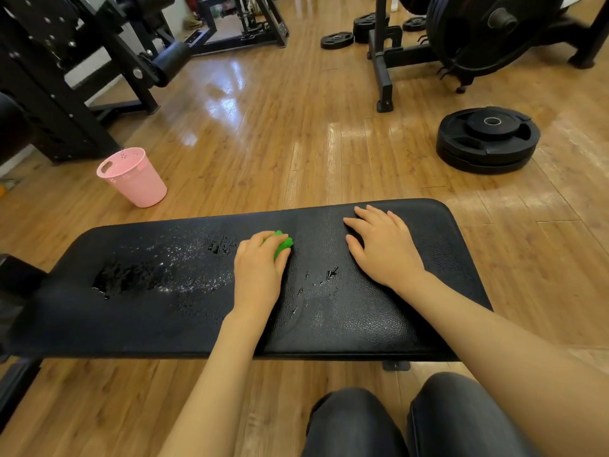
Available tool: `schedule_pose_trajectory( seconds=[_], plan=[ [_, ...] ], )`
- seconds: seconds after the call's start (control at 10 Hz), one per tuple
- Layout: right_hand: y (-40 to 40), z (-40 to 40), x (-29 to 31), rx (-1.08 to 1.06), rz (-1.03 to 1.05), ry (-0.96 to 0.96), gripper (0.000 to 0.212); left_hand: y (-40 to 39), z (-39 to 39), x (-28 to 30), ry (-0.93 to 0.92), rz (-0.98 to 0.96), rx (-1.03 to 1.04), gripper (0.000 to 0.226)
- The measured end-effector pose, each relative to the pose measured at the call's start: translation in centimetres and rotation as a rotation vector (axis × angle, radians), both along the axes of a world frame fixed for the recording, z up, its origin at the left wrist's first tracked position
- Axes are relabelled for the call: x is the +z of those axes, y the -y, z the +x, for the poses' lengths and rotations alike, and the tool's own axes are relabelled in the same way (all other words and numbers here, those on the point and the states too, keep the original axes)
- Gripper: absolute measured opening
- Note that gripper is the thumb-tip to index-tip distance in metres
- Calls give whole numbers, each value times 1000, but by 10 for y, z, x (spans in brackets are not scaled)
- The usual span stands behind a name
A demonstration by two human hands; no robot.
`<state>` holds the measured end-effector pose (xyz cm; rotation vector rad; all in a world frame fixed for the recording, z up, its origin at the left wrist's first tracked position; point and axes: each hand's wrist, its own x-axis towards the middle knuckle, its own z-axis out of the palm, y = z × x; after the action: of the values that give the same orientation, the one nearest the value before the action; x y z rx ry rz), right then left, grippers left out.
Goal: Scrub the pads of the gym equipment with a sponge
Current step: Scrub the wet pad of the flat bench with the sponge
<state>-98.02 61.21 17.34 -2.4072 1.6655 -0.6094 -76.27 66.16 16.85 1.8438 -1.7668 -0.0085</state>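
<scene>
Now mid-scrub: my left hand (260, 272) grips the green sponge (282, 244) at mid bench pad (428, 318); right hand (384, 245) flat, bracing. Next, work toward the right end.

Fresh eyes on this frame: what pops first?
The green sponge gripped in the left hand mid-way along the wet black bench pad, with the right hand flat beside it. Then the pink basket on the floor, far left.
</scene>
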Motion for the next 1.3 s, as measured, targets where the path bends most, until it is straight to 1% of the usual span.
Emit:
schedule_pose_trajectory(
  seconds=[0.1, 0.3, 0.4, 0.5, 0.7, 0.8, 1.0, 1.1, 1.2, 1.3],
  plan=[
    [0, 0, 0, -4, 0, -6, 39, 6, 1, 1, -1, -4, 0, 20],
    [1, 0, 0, 0, 0, -7, 39, 69, 15, 5, 14, 93, 57, 20],
    [2, -1, -1, 3, 5, -8, 40, 72, 14, 5, 20, 106, 73, 21],
    [2, -2, 0, 4, 7, -9, 40, 47, 11, 5, -3, 78, 66, 21],
    [2, -1, 0, 6, 7, -10, 40, -32, 4, -2, -3, 6, 42, 20],
    [2, -1, 0, 6, 10, -8, 40, -42, 3, -3, -8, 5, 46, 20],
    [-3, 1, 3, 2, 27, -21, 39, -6, 3, 0, -12, 76, 84, 23],
    [-10, -2, 4, -24, 57, -53, 40, 5, -2, 6, -33, 98, 137, 24],
    [-21, -7, 1, -47, 45, -50, 41, -4, -7, 10, -48, 87, 140, 25],
    [-25, -9, -1, -51, 28, -29, 40, -31, -10, 9, -53, 44, 114, 24]
  ],
)
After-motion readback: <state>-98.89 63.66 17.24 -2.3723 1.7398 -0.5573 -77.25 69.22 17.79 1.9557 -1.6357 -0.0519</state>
